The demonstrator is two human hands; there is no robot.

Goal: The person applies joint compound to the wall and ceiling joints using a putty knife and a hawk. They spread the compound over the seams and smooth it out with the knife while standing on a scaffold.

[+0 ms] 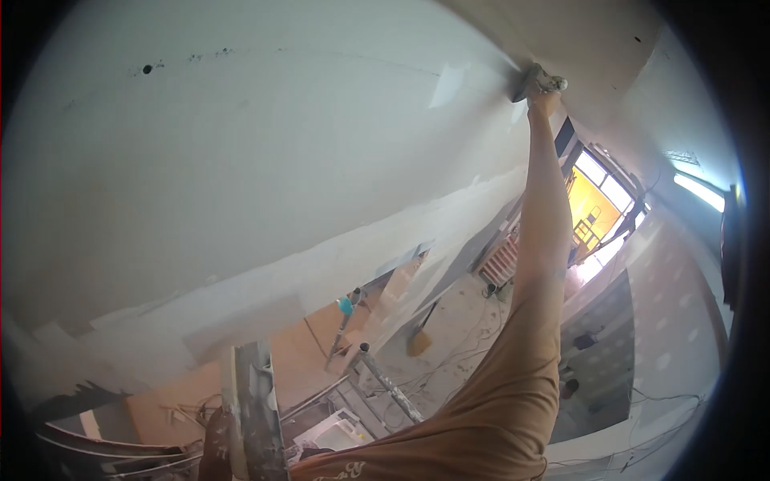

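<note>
My right arm stretches far up to where the wall [265, 168] meets the ceiling [577, 32]. My right hand [547, 101] is closed around a plaster-coated putty knife [525, 82], its blade against the wall by the corner. Low in front of my chest, a long plaster-smeared blade [263, 409] stands upright with a pale strip along one side. A shadowed brown shape beside it looks like my left arm [215, 445]. The fingers of my left hand are hidden behind the blade, which appears held there.
Below me are a scaffold pole [389, 385], a white-smeared board [333, 433] and a cable-strewn floor [457, 333]. A ribbed radiator [500, 260] stands near the bright window [597, 196]. A lamp [699, 191] glows at right. The wall has a dark hole [147, 70].
</note>
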